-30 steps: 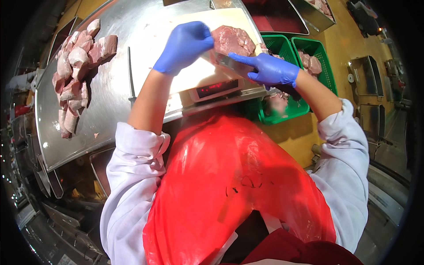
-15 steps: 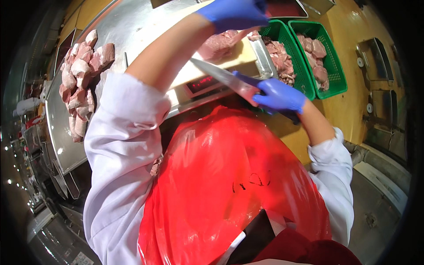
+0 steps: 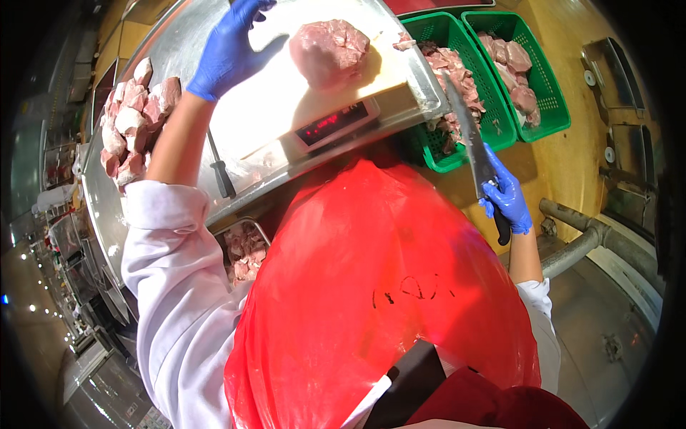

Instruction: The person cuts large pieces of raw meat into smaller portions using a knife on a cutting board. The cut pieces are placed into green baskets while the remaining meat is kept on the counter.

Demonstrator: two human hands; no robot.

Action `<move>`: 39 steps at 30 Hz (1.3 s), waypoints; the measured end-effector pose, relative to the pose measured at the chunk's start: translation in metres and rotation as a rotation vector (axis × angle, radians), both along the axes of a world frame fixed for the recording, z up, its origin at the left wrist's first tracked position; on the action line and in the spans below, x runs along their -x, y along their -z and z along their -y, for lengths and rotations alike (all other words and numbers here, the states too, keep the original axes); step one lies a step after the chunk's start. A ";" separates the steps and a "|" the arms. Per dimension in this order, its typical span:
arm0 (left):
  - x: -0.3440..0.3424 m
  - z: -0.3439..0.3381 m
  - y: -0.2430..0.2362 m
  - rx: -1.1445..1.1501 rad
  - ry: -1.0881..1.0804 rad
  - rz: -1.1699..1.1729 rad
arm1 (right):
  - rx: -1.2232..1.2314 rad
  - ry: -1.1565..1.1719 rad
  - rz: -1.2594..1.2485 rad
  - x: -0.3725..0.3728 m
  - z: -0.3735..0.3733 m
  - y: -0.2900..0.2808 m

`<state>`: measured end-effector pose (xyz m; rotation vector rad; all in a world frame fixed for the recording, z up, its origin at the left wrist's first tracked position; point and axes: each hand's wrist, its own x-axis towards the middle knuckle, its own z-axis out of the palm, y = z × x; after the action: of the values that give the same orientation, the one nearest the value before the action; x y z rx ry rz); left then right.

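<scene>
A knife with a black handle and a long blade [image 3: 468, 132] is gripped in my blue-gloved right hand [image 3: 510, 199], off to the right of the work surface. Its tip points away from me, above the meat trimmings [image 3: 451, 79] in the nearer green basket [image 3: 431, 159]. My gloved left hand [image 3: 227, 56] is open and empty over the pale board [image 3: 275, 114], thumb spread toward a rounded lump of raw meat [image 3: 330, 54]. That lump rests on the board untouched. A small meat scrap [image 3: 404, 41] lies right of it, near the board's edge.
Left on the metal table [image 3: 107, 236] is a pile of meat chunks [image 3: 131, 118]. A slim black-handled tool [image 3: 222, 177] lies beside the board. A lit red display [image 3: 332, 129] fronts it. More meat fills a second green basket [image 3: 554, 107] and a low container [image 3: 245, 250].
My left hand has moved left, away from the meat. My right hand has carried the knife rightward and nearer me, its blade turning from leftward to pointing away from me.
</scene>
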<state>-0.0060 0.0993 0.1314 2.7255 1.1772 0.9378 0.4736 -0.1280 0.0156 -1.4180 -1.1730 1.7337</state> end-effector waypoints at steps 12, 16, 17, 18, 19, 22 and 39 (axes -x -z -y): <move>-0.062 -0.048 0.076 0.344 0.021 -0.114 | -0.079 0.204 -0.133 0.007 -0.004 0.000; -0.016 -0.080 0.086 0.998 0.008 0.699 | -0.105 0.325 -0.099 -0.002 0.022 -0.002; -0.024 -0.063 0.075 1.148 0.052 0.958 | -0.124 0.375 -0.102 -0.004 0.031 0.002; -0.035 -0.052 0.069 1.214 0.111 1.096 | -0.120 0.390 -0.062 -0.011 0.043 0.009; -0.050 -0.039 0.062 1.272 0.155 1.235 | -0.138 0.446 -0.087 -0.012 0.049 0.014; -0.139 -0.032 0.025 1.487 0.492 1.454 | -0.193 0.564 -0.130 -0.013 0.066 0.031; 0.033 0.047 0.042 0.978 -0.139 0.877 | -0.231 0.767 -0.010 0.047 0.020 0.011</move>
<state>-0.0395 0.0519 0.0891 1.2768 1.1538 1.0052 0.4264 -0.1482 0.0050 -1.4474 -0.6527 1.0314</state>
